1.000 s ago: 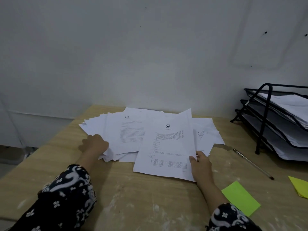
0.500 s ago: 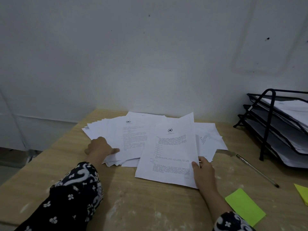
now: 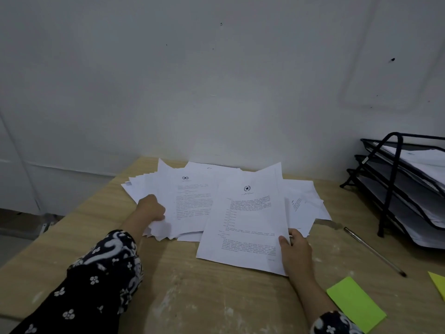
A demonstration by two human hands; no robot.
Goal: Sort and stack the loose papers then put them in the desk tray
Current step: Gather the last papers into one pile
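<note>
Bench [image 3: 192, 297] papers [image 3: 192, 201] lie fanned, unstacked; left hand [image 3: 151, 208] grips some, right hand [image 3: 295, 249] pinches a sheet [image 3: 248, 227]; tray [image 3: 395, 189] waits right of them.

Pen [image 3: 374, 251]; green sticky note [image 3: 356, 303]; yellow note [image 3: 438, 283] at right edge

Head view — forward and down, close

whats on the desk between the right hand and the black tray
In the head view, a pen lies on the bare wooden desk between the right hand and the black tray.
</note>
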